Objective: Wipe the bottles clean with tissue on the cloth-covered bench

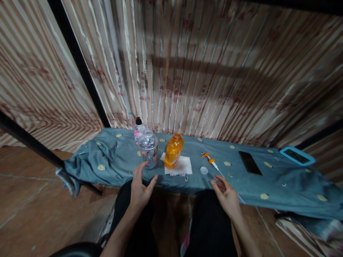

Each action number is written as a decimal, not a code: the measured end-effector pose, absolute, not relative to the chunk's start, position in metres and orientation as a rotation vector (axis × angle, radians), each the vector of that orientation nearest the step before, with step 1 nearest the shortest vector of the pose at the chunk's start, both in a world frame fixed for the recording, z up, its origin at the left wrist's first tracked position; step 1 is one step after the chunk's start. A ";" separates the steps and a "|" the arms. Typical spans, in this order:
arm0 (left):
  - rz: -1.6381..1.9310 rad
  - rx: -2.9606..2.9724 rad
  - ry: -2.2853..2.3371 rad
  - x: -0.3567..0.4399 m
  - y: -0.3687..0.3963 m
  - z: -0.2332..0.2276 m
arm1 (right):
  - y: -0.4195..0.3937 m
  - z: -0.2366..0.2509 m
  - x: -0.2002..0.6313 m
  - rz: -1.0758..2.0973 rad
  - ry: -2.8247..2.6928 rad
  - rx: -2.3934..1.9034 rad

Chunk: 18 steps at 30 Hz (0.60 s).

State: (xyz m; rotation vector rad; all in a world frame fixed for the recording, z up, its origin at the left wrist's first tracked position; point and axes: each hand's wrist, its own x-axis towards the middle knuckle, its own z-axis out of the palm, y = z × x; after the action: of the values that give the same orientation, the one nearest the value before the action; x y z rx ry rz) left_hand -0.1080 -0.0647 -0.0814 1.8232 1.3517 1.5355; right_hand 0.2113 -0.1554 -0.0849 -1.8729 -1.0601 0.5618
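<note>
My left hand is held over the near edge of the cloth-covered bench with thumb and fingers apart and nothing in it. Just beyond its fingertips stands a clear plastic bottle without a cap. An uncapped bottle of orange liquid stands on a white tissue, right of the clear bottle. My right hand is near the front edge, fingers loosely curled and apart, with nothing visible in it. Ahead of it lie an orange and white pump top with a long tube, and a small clear disc.
Behind the clear bottle is a smaller bottle with a black cap. A dark phone lies to the right, and a blue-framed device at the far right. A striped curtain hangs behind the bench; black metal poles stand at the left.
</note>
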 end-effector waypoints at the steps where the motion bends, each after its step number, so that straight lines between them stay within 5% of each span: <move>1: 1.501 1.862 1.293 -0.100 -0.066 -0.080 | -0.142 -0.083 0.222 0.484 -1.100 -1.966; 6: 1.473 1.874 1.149 -0.051 -0.040 -0.073 | -0.080 -0.076 0.249 0.146 -1.253 -2.296; 18: 1.386 1.724 1.109 -0.011 0.003 -0.079 | -0.036 -0.091 0.261 -0.014 -1.615 -2.716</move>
State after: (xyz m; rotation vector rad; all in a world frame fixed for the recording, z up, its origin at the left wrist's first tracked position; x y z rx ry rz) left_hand -0.0108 0.0028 -0.0790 1.7240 1.1087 1.3857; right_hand 0.2614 -0.0356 -0.0909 -2.7156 -1.6154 -0.0136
